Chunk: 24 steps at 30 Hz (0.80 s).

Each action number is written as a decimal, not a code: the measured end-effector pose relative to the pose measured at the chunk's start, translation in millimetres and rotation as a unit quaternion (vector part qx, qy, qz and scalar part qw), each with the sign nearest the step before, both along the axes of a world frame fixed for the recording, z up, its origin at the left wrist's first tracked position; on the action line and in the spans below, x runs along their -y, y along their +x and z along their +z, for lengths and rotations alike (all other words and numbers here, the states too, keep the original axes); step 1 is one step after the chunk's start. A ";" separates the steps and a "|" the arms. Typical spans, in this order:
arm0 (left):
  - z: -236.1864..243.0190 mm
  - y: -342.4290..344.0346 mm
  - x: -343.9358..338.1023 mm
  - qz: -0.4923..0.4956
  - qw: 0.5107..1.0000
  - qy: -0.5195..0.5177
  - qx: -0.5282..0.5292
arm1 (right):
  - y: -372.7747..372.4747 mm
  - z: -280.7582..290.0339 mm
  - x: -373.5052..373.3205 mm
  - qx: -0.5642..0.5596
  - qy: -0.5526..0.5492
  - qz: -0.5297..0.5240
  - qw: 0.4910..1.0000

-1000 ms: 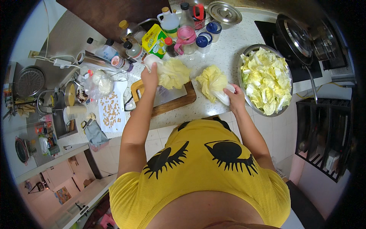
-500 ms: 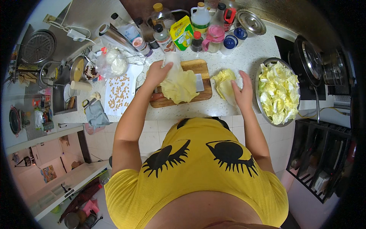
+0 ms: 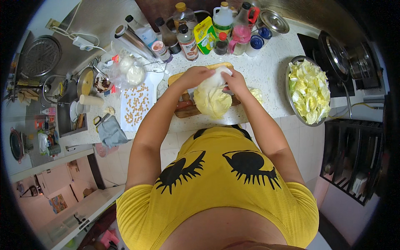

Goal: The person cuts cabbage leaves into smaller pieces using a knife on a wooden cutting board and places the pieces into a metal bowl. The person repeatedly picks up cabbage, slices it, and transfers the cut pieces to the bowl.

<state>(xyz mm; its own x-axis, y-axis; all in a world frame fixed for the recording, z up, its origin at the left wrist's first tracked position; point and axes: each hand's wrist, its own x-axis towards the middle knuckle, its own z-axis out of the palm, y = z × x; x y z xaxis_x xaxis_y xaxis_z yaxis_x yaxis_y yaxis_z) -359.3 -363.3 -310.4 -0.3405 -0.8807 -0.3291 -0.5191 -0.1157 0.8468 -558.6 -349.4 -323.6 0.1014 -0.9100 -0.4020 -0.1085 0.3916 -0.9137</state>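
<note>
Grey crumpled cloth (image 3: 111, 132) sits out at about 8 o'clock, taking the brown wooden cutting board (image 3: 190, 112) as the middle of the dial. Next comes a flat white tray (image 3: 127, 117) at roughly 9 o'clock, dotted with small tan nuts (image 3: 135, 104), with a clear plastic bag of round white lumps (image 3: 134, 76) just beyond it. Up at 11 o'clock there's a clear bottle with a black cap (image 3: 188, 45).

Now the good bit: left hand (image 3: 198, 77) has its fingers around the white base of a pale yellow, ruffled bunch of leaves (image 3: 213, 102), gripping from 11 o'clock. That bunch is over the board, frilly end towards 6; can't tell if it touches the wood. Right hand (image 3: 236, 82) pinches the same base from 1 o'clock.

Further right, another pale yellow leaf piece (image 3: 256, 96) peeks out past the right forearm at 3 o'clock, then an oval metal bowl (image 3: 291, 92) heaped with torn yellow-green leaves (image 3: 309, 91), also around 3.
</note>
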 end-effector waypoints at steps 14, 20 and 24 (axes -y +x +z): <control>-55.3 53.3 -137.6 -0.027 0.907 -0.297 0.298 | -29.5 -38.9 1.6 0.093 -0.014 -0.173 0.980; -72.9 51.8 -132.6 -0.024 0.930 -0.205 0.306 | -22.6 -18.8 11.9 0.144 0.027 -0.205 0.968; -56.5 51.2 -129.9 0.003 0.943 -0.193 0.271 | -34.0 6.3 11.0 0.225 0.039 -0.233 0.945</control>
<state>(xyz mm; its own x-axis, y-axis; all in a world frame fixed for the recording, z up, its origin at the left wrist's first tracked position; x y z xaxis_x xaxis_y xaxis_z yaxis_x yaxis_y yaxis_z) -308.1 -233.4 -366.9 -0.2091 -0.9720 -0.1069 -0.8880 0.1430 0.4370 -592.5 -360.4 -317.2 -0.1273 -0.8672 -0.4815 0.4848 0.3691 -0.7929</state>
